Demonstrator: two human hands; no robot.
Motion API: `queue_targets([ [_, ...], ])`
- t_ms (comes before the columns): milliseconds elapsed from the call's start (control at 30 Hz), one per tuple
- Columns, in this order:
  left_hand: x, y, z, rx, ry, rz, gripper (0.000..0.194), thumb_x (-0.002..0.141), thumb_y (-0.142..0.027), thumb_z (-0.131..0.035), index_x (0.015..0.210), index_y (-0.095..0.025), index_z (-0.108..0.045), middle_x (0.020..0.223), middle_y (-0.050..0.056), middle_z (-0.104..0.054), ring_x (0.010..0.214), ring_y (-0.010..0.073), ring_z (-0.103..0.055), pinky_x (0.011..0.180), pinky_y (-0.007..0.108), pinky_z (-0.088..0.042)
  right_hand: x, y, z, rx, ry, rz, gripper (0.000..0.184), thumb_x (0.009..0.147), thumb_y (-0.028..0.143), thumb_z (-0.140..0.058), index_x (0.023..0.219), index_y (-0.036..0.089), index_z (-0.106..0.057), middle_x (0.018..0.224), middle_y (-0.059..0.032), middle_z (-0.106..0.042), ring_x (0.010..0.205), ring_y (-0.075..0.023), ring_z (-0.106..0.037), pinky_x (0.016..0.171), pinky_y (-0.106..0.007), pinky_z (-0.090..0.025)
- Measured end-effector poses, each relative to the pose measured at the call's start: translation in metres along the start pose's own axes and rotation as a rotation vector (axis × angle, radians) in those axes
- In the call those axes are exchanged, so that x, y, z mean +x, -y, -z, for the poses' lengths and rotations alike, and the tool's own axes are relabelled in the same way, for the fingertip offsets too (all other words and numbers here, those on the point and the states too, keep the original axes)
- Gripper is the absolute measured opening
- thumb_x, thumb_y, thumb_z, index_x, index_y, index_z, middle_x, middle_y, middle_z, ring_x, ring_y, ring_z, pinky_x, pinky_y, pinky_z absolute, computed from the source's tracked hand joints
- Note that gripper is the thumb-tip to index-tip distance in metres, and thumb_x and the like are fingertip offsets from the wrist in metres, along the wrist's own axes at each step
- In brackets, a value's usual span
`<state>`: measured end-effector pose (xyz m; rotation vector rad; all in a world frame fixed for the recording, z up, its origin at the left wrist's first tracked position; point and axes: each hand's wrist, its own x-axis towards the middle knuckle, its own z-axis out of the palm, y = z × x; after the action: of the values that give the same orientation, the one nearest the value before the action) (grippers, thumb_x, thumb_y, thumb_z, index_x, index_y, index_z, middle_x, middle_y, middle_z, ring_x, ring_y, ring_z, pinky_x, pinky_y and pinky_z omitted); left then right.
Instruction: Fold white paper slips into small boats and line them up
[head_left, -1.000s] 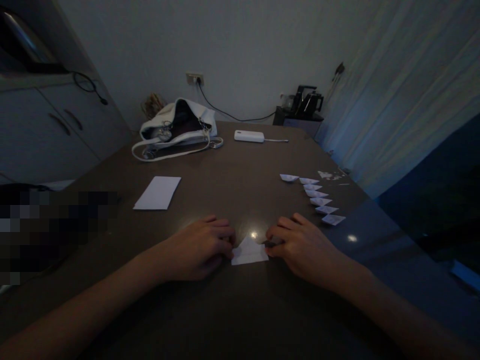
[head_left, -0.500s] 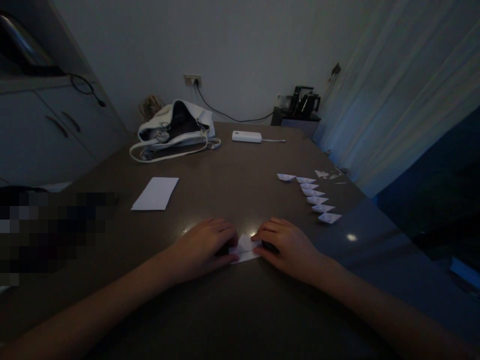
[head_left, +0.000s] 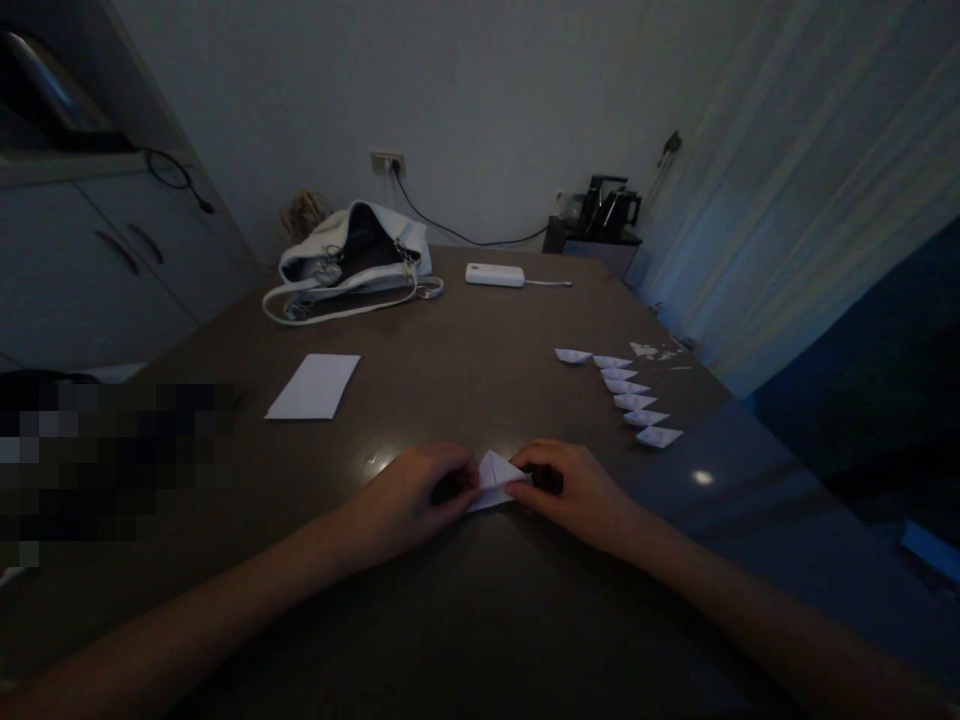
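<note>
A small folded white paper point(head_left: 496, 478), with a pointed top and a strip along its lower edge, is between my two hands just above or on the table. My left hand point(head_left: 429, 487) pinches its left end between thumb and fingers. On the other side, the thumb and fingers of my right hand point(head_left: 568, 487) grip the right end. Several small folded paper boats point(head_left: 634, 401) stand in a slanting row to the right. A stack of white paper sheets point(head_left: 315, 387) lies to the left of my hands.
On the brown table point(head_left: 465, 350), a white handbag point(head_left: 360, 255) sits at the back left, near a white power bank point(head_left: 495, 275) with a short cable. Torn paper scraps point(head_left: 654, 351) lie by the right edge. Beyond the table stands a black kettle point(head_left: 619, 208).
The folded paper has tilted up, so its pointed top shows more fully. My left fingers have closed into a pinch, and my right hand has shifted its grip on the right end.
</note>
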<state>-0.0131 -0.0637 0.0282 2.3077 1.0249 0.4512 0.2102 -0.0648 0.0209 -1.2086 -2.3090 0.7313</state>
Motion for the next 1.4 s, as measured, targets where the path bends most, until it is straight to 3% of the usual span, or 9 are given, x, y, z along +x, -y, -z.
queue_targets([
  [167,-0.002,0.001,0.0,-0.027,-0.035,-0.014,0.004,0.085,-0.016,-0.055,0.088,-0.017,-0.056,0.081,0.001,-0.063,0.071,0.0137,-0.059,0.064,0.024,-0.045,-0.001,0.002,0.002,0.078,-0.088,0.077,0.014,0.08,0.022,-0.068,0.092,0.017,-0.068,0.081,-0.0016,-0.066,0.072,-0.0131,-0.057,0.065,-0.024,-0.043],
  [367,-0.006,0.002,0.0,0.091,-0.122,-0.11,0.018,0.083,-0.014,-0.054,0.1,-0.019,-0.05,0.09,0.003,-0.062,0.08,0.0164,-0.059,0.068,0.027,-0.046,-0.003,0.001,0.0,-0.031,-0.167,0.244,0.008,0.082,0.02,-0.065,0.087,0.016,-0.068,0.086,-0.005,-0.066,0.081,-0.0162,-0.058,0.073,-0.029,-0.044],
  [500,-0.005,0.001,-0.001,0.118,-0.078,-0.148,0.02,0.084,-0.016,-0.056,0.104,-0.019,-0.055,0.089,0.004,-0.061,0.081,0.017,-0.058,0.069,0.028,-0.045,-0.003,0.001,-0.002,0.006,-0.112,0.176,0.009,0.083,0.023,-0.064,0.082,0.015,-0.069,0.077,-0.0034,-0.066,0.074,-0.0148,-0.058,0.068,-0.027,-0.044],
  [700,0.0,-0.001,-0.004,-0.077,-0.066,0.017,0.014,0.089,-0.025,-0.053,0.09,-0.015,-0.064,0.079,0.002,-0.066,0.07,0.0136,-0.059,0.062,0.023,-0.043,-0.002,0.004,-0.003,0.118,-0.036,0.03,0.011,0.086,0.024,-0.061,0.085,0.017,-0.07,0.075,-0.0012,-0.066,0.068,-0.0124,-0.059,0.062,-0.023,-0.043],
  [833,0.001,-0.001,-0.002,-0.085,-0.05,0.061,0.018,0.091,-0.027,-0.053,0.087,-0.015,-0.065,0.075,0.001,-0.066,0.065,0.0127,-0.059,0.059,0.022,-0.041,-0.002,0.006,-0.002,0.097,-0.058,0.054,0.011,0.085,0.024,-0.062,0.084,0.017,-0.07,0.075,-0.0017,-0.066,0.069,-0.0128,-0.059,0.063,-0.023,-0.044],
  [1000,0.0,0.004,-0.001,0.079,-0.083,-0.122,0.009,0.087,-0.019,-0.055,0.085,-0.015,-0.063,0.081,0.003,-0.062,0.074,0.0145,-0.058,0.064,0.023,-0.043,-0.003,0.001,0.0,-0.025,-0.095,0.228,0.011,0.085,0.02,-0.06,0.085,0.014,-0.07,0.08,-0.0056,-0.065,0.075,-0.0147,-0.059,0.067,-0.025,-0.045],
  [1167,-0.002,0.005,0.004,0.182,0.062,-0.241,0.011,0.086,-0.013,-0.053,0.088,-0.016,-0.063,0.086,0.005,-0.062,0.079,0.0163,-0.058,0.069,0.025,-0.044,-0.005,-0.006,0.0,-0.267,-0.002,0.419,0.016,0.089,0.018,-0.054,0.085,0.016,-0.07,0.079,-0.0051,-0.066,0.076,-0.0159,-0.055,0.07,-0.028,-0.042],
  [1400,-0.006,0.009,0.004,0.135,0.166,-0.232,0.01,0.086,-0.015,-0.055,0.087,-0.017,-0.065,0.088,0.004,-0.06,0.08,0.0158,-0.058,0.069,0.025,-0.045,-0.007,-0.005,0.001,-0.26,0.138,0.392,0.016,0.091,0.021,-0.054,0.089,0.017,-0.069,0.082,-0.0046,-0.065,0.08,-0.0156,-0.056,0.072,-0.028,-0.042],
])
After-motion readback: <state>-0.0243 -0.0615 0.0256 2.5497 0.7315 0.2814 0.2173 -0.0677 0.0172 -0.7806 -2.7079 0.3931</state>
